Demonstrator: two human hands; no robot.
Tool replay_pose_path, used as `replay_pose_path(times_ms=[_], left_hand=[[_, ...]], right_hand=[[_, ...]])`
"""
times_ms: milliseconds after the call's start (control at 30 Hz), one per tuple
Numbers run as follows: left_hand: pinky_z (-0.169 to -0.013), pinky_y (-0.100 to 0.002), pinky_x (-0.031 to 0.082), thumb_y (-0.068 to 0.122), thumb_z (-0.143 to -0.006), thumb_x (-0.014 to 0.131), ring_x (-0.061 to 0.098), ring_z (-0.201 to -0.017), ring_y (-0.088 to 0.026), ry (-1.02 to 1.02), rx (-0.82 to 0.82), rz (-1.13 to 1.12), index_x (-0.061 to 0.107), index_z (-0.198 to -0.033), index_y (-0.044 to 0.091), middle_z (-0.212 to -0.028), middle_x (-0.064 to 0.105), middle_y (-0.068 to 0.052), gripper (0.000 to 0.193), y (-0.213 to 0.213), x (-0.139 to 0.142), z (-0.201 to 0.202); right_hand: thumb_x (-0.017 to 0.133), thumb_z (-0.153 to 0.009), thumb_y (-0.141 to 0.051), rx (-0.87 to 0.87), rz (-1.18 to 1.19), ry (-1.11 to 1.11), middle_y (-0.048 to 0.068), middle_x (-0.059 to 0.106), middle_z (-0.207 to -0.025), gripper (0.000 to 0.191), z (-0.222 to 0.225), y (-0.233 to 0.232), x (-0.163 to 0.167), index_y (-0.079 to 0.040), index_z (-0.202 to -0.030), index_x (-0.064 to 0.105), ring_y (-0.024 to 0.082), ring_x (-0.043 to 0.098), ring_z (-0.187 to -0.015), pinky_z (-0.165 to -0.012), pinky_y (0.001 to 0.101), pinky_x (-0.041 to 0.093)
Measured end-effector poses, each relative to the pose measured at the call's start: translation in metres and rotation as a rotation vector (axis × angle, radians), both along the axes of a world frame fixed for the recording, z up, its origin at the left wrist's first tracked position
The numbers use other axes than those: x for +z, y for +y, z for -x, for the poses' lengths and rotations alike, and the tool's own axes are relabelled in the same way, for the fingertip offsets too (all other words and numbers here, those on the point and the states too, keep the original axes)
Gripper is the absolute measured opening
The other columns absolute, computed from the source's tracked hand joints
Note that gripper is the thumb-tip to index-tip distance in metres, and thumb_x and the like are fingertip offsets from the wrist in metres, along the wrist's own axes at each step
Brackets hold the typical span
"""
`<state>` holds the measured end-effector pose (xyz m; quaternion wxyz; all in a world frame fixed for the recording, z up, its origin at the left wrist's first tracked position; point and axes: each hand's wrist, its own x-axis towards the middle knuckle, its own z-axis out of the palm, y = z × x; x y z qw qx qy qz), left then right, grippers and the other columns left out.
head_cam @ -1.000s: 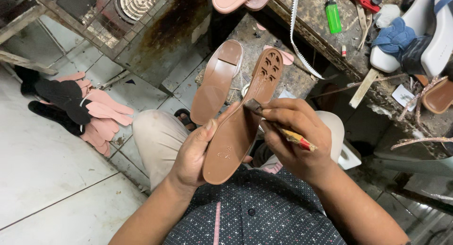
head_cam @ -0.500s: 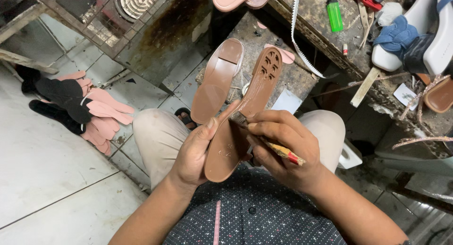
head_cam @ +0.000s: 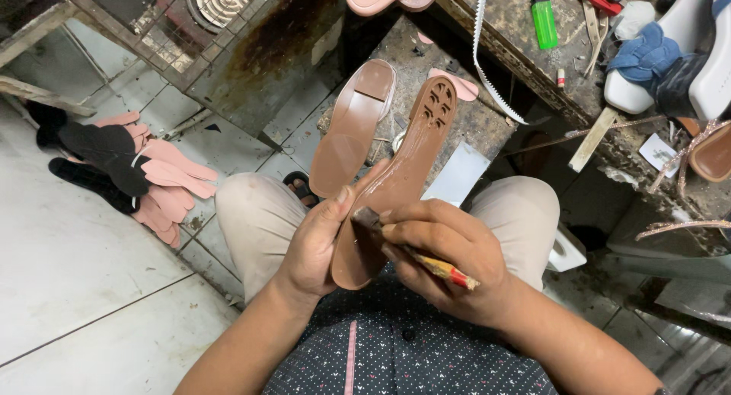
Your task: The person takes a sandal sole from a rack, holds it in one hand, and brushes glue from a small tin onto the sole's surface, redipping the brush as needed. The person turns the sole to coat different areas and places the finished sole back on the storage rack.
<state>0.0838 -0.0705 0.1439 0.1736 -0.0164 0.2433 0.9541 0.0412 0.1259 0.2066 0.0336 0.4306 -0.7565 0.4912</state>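
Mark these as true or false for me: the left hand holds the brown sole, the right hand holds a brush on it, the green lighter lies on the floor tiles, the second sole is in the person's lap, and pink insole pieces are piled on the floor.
1. The left hand holds the brown sole. True.
2. The right hand holds a brush against that sole. True.
3. The green lighter lies on the floor tiles. False: it lies on the dirty workbench at the top.
4. The second sole is in the person's lap. False: it rests on the low stand ahead of the knees.
5. Pink insole pieces are piled on the floor. True.
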Motion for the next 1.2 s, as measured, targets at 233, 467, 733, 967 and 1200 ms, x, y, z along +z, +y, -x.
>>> replay_pose_path(times_ms=[233, 467, 733, 967, 1200], left_hand=[[-0.1, -0.045, 0.056, 0.043, -0.111, 0.039, 0.057, -0.13, -0.027, -0.023, -0.041, 0.004, 0.023, -0.166, 0.0, -0.157, 0.045, -0.017, 0.072, -0.001, 0.0, 0.001], [-0.101, -0.045, 0.056, 0.041, -0.112, 0.038, 0.059, -0.128, -0.029, 0.016, -0.028, 0.061, 0.022, -0.166, -0.001, -0.154, 0.046, -0.021, 0.07, 0.001, -0.001, 0.0], [-0.113, -0.041, 0.045, 0.038, -0.114, 0.035, 0.055, -0.133, -0.027, 0.006, 0.011, 0.036, 0.022, -0.166, -0.004, -0.154, 0.048, -0.021, 0.068, 0.004, -0.008, 0.003], [-0.116, -0.042, 0.043, 0.036, -0.112, 0.034, 0.053, -0.136, -0.026, -0.03, -0.007, 0.021, 0.025, -0.163, -0.003, -0.153, 0.05, -0.016, 0.065, 0.004, -0.011, 0.002], [-0.117, -0.039, 0.044, 0.037, -0.113, 0.034, 0.054, -0.135, -0.024, 0.003, 0.0, 0.094, 0.027, -0.164, -0.003, -0.154, 0.05, -0.017, 0.065, 0.003, -0.009, 0.003]], right_hand=[[0.076, -0.101, -0.01, -0.433, -0.091, 0.16, 0.014, 0.07, -0.1, 0.021, 0.015, 0.007, -0.007, 0.001, -0.112, 0.064, 0.025, 0.074, -0.084, -0.073, 0.0331, 0.058], [0.075, -0.099, -0.01, -0.363, -0.113, 0.086, 0.014, 0.069, -0.095, 0.019, 0.009, 0.001, -0.007, 0.0, -0.113, 0.065, 0.025, 0.072, -0.081, -0.069, 0.0329, 0.056], [0.076, -0.095, -0.007, -0.153, -0.058, 0.122, 0.013, 0.07, -0.096, 0.024, -0.005, -0.009, 0.003, 0.001, -0.112, 0.062, 0.025, 0.072, -0.082, -0.07, 0.0336, 0.058], [0.079, -0.092, -0.002, -0.274, -0.098, 0.117, 0.014, 0.07, -0.095, 0.023, 0.0, -0.009, 0.007, 0.002, -0.109, 0.063, 0.025, 0.073, -0.081, -0.067, 0.0335, 0.058], [0.081, -0.089, -0.003, -0.132, -0.092, 0.119, 0.015, 0.071, -0.103, 0.03, -0.005, -0.01, 0.01, 0.001, -0.113, 0.064, 0.029, 0.074, -0.091, -0.074, 0.0357, 0.06]])
